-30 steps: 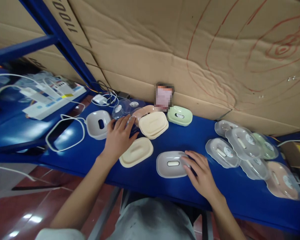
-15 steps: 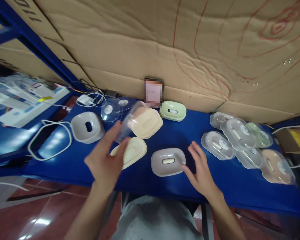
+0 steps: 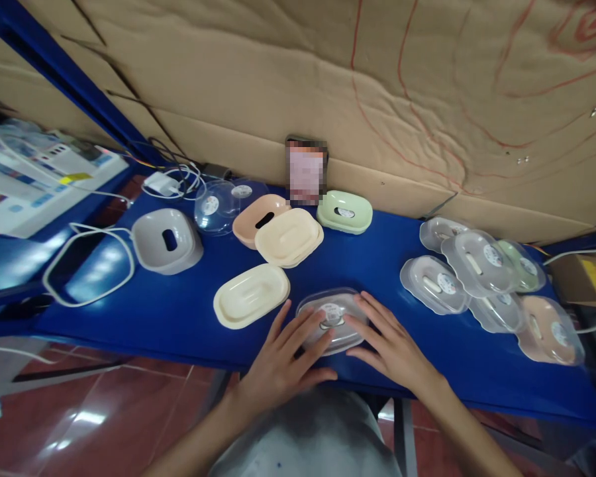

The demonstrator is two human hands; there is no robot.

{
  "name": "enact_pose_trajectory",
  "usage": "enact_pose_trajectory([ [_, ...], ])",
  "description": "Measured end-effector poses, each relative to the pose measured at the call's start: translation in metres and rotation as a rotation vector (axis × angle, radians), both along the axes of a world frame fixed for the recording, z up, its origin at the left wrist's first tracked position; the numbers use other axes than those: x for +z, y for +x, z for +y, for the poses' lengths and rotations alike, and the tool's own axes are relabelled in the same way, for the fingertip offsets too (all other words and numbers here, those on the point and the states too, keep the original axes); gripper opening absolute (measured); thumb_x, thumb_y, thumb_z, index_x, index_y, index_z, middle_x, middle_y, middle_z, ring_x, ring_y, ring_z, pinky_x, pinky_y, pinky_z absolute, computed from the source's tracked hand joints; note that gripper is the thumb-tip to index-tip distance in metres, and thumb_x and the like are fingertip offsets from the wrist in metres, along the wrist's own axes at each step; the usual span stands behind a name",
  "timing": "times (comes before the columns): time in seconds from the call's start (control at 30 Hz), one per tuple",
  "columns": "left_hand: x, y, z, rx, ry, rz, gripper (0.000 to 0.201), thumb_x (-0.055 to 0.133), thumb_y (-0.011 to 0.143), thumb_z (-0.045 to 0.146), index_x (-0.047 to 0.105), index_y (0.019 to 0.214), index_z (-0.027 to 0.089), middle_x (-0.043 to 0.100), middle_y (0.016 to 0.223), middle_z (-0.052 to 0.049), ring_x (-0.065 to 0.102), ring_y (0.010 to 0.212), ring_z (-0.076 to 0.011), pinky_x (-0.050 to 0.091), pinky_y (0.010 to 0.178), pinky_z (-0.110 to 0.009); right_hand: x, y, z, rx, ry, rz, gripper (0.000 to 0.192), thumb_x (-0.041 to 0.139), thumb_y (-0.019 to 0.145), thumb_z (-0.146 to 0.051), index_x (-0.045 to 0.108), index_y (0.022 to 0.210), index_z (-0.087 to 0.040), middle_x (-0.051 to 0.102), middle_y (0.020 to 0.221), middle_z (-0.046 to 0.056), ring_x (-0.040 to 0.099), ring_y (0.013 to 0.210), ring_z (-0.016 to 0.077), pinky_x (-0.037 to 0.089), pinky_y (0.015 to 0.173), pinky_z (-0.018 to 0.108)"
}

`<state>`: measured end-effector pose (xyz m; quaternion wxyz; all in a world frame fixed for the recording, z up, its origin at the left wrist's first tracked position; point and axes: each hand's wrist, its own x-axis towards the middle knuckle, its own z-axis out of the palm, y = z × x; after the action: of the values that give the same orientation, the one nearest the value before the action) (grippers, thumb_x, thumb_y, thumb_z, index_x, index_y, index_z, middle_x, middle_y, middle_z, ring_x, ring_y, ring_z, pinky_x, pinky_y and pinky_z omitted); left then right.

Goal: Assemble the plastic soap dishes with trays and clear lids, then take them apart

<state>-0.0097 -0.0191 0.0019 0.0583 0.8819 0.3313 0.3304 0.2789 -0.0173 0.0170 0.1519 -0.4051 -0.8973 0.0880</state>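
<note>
A clear plastic lid (image 3: 347,303) with a round sticker covers a grey oval soap dish (image 3: 350,341) at the near edge of the table. My left hand (image 3: 291,351) rests its spread fingers on the lid's left side. From the right, my right hand (image 3: 392,341) touches the lid with its fingers stretched out. Neither hand is wrapped around anything. Just left of the covered dish lies a cream oval tray (image 3: 252,298). Behind it, another cream piece (image 3: 291,237) overlaps a peach dish (image 3: 251,222).
Several lidded dishes (image 3: 479,265) are heaped at the right. A green dish (image 3: 345,211) stands at the back beside a blurred screen (image 3: 306,173). Grey dishes (image 3: 163,244), clear lids (image 3: 213,211) and a white cable loop (image 3: 87,265) occupy the left, with a cardboard wall (image 3: 228,93) behind.
My left hand has brought the clear lid from the left onto the grey dish and loosened its grasp. My right hand has moved slightly left onto the lid.
</note>
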Motion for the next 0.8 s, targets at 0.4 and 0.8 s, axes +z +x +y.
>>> enact_pose_trajectory([
  [0.4,-0.002,-0.003,-0.005,0.074,0.053,0.01,0.042,0.082,0.097,0.029,0.069,0.135,0.017,0.073,0.135,-0.014,0.068,0.134,-0.0322,0.061,0.113,-0.051,-0.01,0.011,-0.008,0.068,0.095,-0.049,0.068,0.061,0.103,-0.005,0.05,0.163,-0.033,0.042,0.174,0.007,0.032,0.164,0.0295,0.051,0.125,0.05],
  [0.8,-0.012,-0.003,-0.018,0.037,0.054,0.059,0.053,0.072,0.099,0.01,0.063,0.15,0.02,0.067,0.149,-0.014,0.064,0.14,-0.031,0.054,0.121,-0.053,-0.013,0.002,-0.011,0.091,0.163,-0.081,0.065,0.058,0.101,-0.004,0.053,0.161,-0.031,0.049,0.169,0.005,0.033,0.164,0.0273,0.045,0.129,0.055],
])
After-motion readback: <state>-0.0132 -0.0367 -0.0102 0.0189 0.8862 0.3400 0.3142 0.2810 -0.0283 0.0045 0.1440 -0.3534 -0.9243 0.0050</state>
